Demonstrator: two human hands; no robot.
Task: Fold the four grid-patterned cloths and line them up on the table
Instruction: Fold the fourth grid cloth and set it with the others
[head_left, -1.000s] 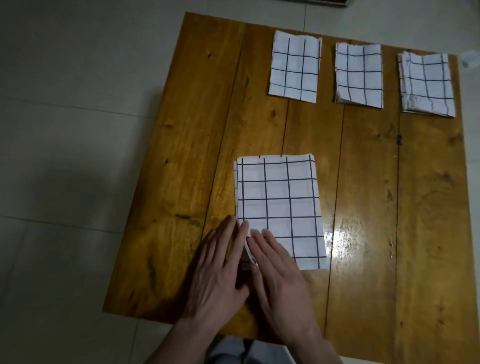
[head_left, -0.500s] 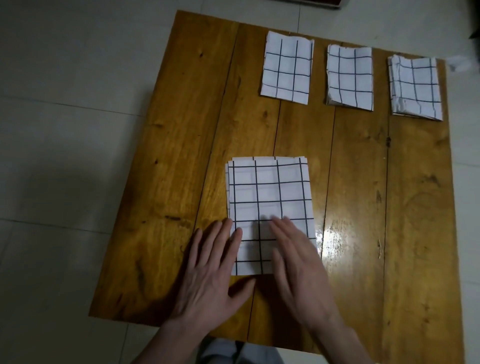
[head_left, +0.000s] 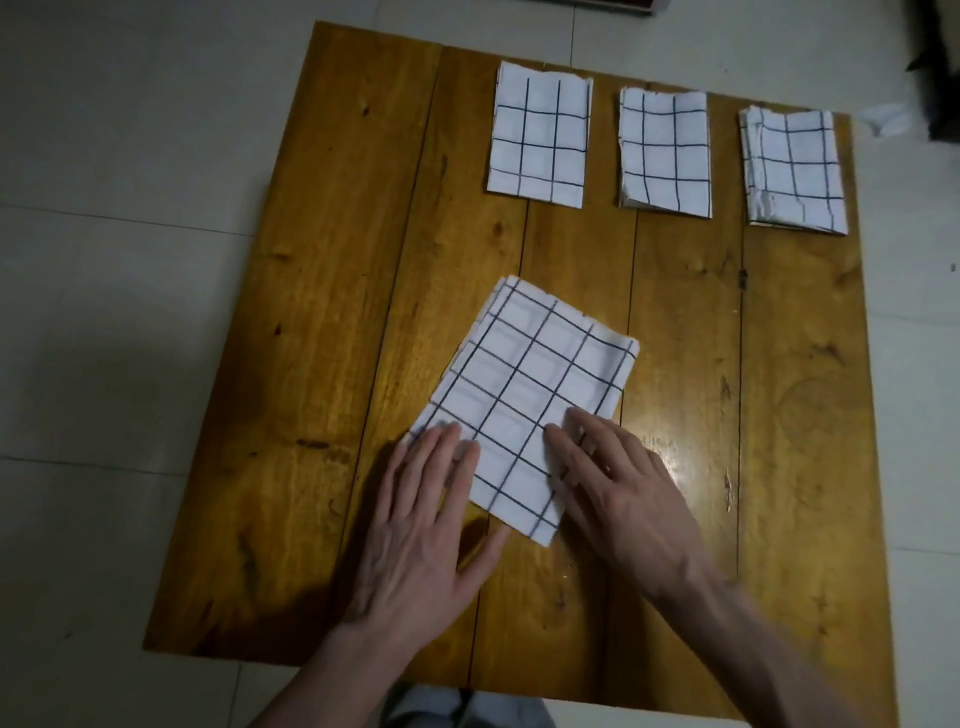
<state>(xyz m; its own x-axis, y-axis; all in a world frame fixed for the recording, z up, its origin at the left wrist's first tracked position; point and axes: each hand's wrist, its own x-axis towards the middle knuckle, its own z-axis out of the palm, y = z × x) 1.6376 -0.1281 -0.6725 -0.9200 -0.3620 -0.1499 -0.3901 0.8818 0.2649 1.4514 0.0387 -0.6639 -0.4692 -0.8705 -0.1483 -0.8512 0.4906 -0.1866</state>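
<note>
table (head_left: 322, 322): glossy varnished wood (knotty) | cloths (head_left: 524, 405): matt woven fabric

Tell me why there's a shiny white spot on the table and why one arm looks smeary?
In the head view, the shiny patch on the table, beside the right hand, is glare from a light above; that hand's forearm is motion-blurred; the left hand casts a dark shadow; the room is dim.

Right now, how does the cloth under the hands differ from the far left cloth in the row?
The near cloth lies skewed; the far left cloth sits square in the row. The near cloth looks larger. Both hands, left and right, touch it; the row cloth lies untouched. Both are white with dark grid.
</note>
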